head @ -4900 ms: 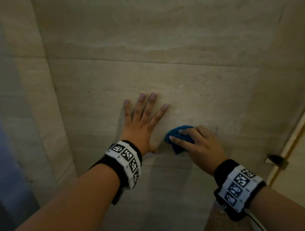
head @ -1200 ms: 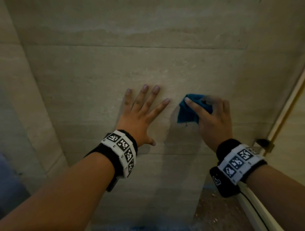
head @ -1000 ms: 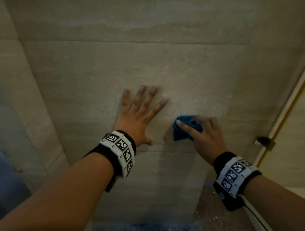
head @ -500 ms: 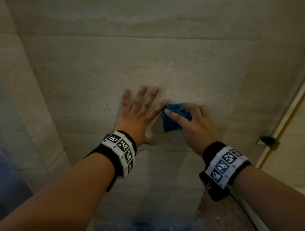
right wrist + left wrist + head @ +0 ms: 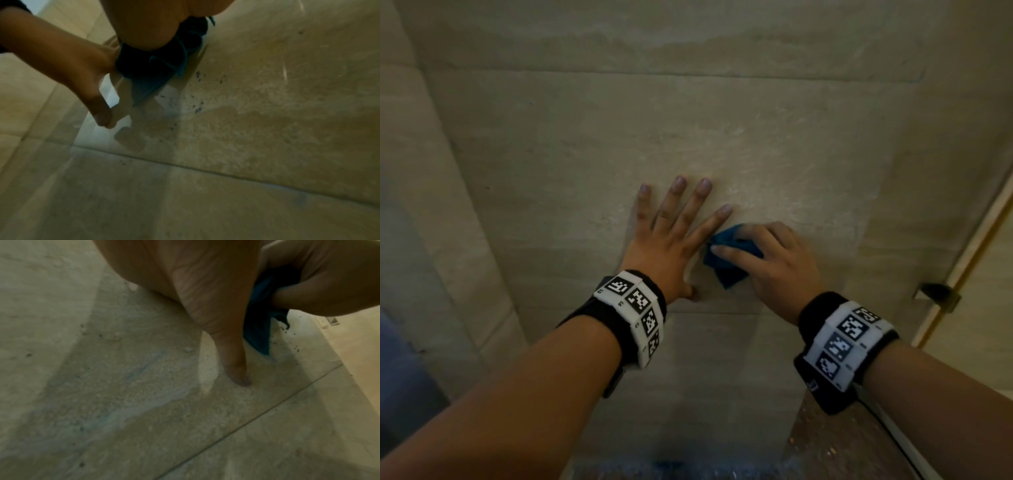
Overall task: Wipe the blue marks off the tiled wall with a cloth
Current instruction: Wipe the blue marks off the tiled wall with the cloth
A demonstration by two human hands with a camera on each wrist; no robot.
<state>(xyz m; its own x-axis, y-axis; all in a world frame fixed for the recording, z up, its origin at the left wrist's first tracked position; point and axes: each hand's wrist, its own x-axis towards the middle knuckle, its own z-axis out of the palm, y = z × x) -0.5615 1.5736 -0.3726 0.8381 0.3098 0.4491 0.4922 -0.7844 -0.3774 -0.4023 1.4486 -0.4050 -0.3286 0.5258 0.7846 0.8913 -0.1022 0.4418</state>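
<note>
The tiled wall [image 5: 585,144] took up basically everything, with the left hand [image 5: 667,246] flat on it, fingers spread. Right beside that hand's forefinger, the right hand [image 5: 774,270] had its fingers curled over the bunched blue cloth [image 5: 726,270], pressing it to the tile. Cloth looked soft and floppy, best kept wadded under the fingertips, with tiny blue specks [image 5: 198,78] just beside its edge.

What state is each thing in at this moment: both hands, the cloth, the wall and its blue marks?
Left hand: flat on the wall, fingers spread, holding nothing.
Right hand: fingers curled over the cloth, pressing it to the wall.
Cloth: blue, bunched, against the wall beside the left forefinger.
Wall: tiled, streaky sheen above the hands.
Blue marks: specks remain beside the cloth; faint smear too.
</note>
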